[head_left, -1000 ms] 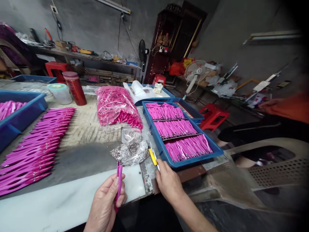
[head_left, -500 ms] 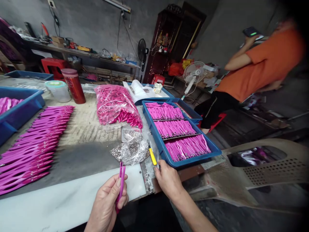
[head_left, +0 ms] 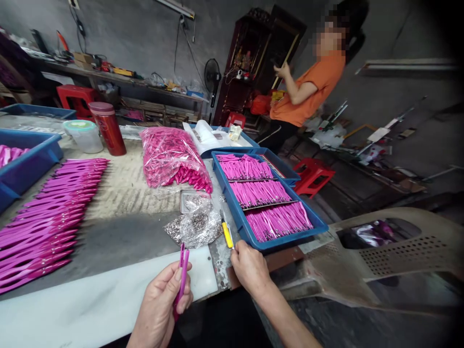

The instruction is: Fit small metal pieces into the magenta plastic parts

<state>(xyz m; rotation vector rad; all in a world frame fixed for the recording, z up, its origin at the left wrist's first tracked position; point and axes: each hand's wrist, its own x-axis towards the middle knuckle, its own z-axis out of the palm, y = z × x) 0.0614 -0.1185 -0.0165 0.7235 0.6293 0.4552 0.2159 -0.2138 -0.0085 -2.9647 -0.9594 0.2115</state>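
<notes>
And here are the left hand's [head_left: 161, 295] fingers, pinching a slim pink forked piece [head_left: 182, 285], prongs up! Over on the right hand [head_left: 251, 270], fingers curl together at the table edge; what they grip, if anything, I can't tell. Just beyond those fingertips lies a yellow-handled tool [head_left: 227, 235]. Past the left fingertips, crinkled clear plastic [head_left: 199, 224] with small metal parts, then a bulging pink bag [head_left: 174, 159]! Forked pieces fan out left of them, and a blue tray [head_left: 321, 230] of pink strips sits beyond the right fingers.
</notes>
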